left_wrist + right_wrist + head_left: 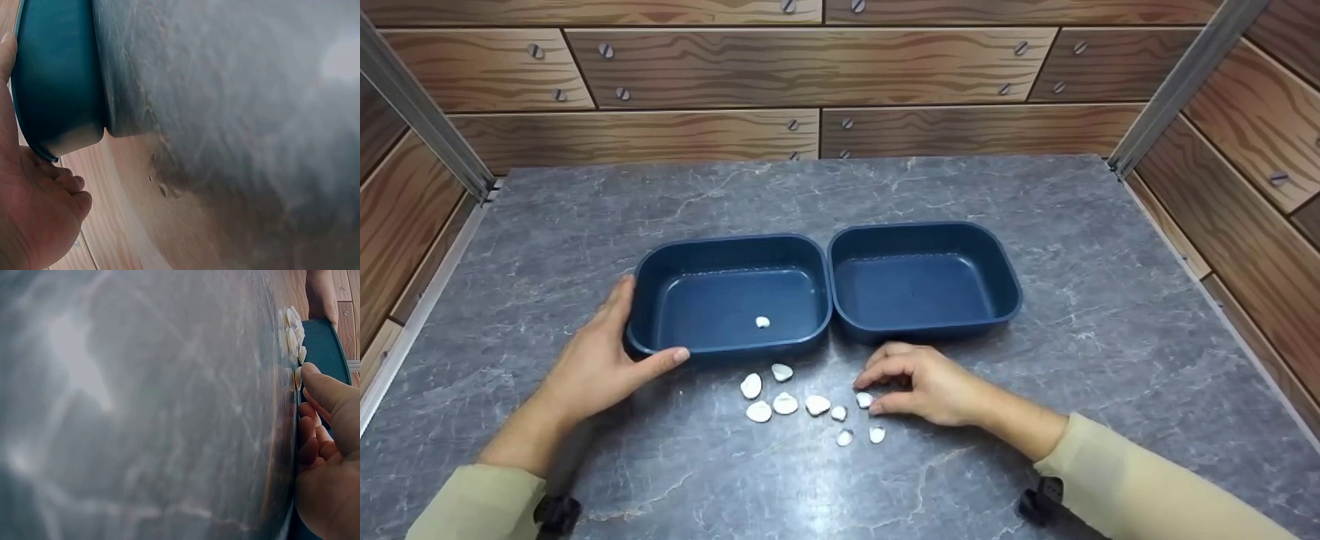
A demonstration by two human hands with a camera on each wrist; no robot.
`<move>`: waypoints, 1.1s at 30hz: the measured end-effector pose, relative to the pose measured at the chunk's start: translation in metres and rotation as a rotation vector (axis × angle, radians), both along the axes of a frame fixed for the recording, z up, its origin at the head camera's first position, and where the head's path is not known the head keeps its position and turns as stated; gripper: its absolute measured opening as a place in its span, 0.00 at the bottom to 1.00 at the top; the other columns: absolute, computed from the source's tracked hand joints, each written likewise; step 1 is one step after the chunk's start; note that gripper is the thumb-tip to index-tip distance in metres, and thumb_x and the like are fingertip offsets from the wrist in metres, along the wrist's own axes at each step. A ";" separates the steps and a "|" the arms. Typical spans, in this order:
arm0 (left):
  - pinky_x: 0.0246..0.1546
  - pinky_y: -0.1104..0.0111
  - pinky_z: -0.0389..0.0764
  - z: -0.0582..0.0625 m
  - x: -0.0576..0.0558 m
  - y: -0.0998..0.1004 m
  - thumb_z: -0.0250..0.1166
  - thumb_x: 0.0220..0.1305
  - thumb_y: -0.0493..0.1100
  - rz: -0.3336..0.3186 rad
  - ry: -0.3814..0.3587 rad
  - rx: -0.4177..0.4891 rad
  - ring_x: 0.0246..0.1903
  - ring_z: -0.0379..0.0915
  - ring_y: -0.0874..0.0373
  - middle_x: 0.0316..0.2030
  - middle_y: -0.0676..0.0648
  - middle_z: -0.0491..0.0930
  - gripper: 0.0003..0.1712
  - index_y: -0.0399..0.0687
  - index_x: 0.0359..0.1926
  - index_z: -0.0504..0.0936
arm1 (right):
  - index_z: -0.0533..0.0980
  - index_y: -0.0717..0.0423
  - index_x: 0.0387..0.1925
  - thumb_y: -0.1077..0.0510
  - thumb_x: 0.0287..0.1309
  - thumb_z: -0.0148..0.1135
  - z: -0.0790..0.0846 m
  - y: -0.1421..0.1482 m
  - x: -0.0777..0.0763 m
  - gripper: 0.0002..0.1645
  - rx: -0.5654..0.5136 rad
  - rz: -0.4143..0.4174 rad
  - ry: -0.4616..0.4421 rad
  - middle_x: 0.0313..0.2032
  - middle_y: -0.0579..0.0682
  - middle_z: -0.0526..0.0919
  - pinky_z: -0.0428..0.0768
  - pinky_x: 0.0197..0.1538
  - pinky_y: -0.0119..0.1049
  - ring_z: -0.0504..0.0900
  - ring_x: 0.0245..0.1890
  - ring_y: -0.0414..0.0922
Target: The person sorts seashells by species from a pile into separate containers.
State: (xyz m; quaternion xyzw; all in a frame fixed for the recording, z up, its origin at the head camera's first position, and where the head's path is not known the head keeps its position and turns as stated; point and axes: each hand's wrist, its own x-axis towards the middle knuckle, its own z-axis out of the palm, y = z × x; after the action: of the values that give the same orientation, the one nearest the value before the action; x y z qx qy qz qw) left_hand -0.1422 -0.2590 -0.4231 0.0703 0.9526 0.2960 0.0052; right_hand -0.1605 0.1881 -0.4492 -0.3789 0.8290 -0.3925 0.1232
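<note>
My left hand (pixel 600 367) spans the near left corner of the left blue bin (pixel 727 349), thumb along its front rim, fingers extended along its left side. One small white seashell (pixel 763 322) lies inside that bin. In front of the right blue bin (pixel 922 328), my right hand (pixel 934 386) is low over the table with bent fingers. Its thumb tip is right at a small white seashell (pixel 865 400), and the index fingertip is just beyond it. The right wrist view shows the thumb (pixel 329 388) beside a seashell (pixel 298 378) at the table surface.
Several more white seashells (pixel 785 403) are scattered in front of the bins, to the left of and below my right fingers. Both bins stand side by side on a grey marbled table (pixel 1080 390). Wood-patterned panels (pixel 810 67) and metal posts (pixel 1177 90) enclose it.
</note>
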 end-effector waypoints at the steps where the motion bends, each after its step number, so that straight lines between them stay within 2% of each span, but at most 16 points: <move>1: 0.73 0.31 0.54 0.000 0.000 0.000 0.71 0.62 0.74 0.000 -0.003 0.001 0.80 0.44 0.29 0.83 0.30 0.42 0.74 0.39 0.85 0.37 | 0.90 0.45 0.51 0.53 0.59 0.80 0.000 0.000 0.000 0.17 0.003 0.001 0.007 0.49 0.40 0.85 0.81 0.57 0.38 0.82 0.50 0.42; 11: 0.74 0.32 0.53 0.002 0.002 0.001 0.71 0.62 0.74 0.007 -0.023 0.011 0.80 0.42 0.30 0.83 0.31 0.41 0.75 0.40 0.86 0.36 | 0.90 0.46 0.49 0.53 0.57 0.81 0.000 -0.002 0.002 0.17 0.029 0.008 0.086 0.50 0.42 0.85 0.81 0.57 0.39 0.82 0.50 0.40; 33: 0.73 0.32 0.54 0.001 0.002 0.000 0.70 0.61 0.75 0.012 -0.014 0.004 0.80 0.43 0.30 0.83 0.32 0.41 0.75 0.39 0.86 0.37 | 0.91 0.44 0.48 0.54 0.58 0.81 0.000 -0.001 0.001 0.15 0.025 0.015 0.065 0.49 0.41 0.84 0.80 0.55 0.37 0.81 0.50 0.40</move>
State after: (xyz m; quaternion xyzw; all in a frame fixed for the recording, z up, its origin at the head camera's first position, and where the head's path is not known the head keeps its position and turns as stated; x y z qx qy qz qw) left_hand -0.1405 -0.2586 -0.4224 0.0624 0.9523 0.2986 0.0101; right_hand -0.1593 0.1870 -0.4490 -0.3963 0.8344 -0.3688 0.1038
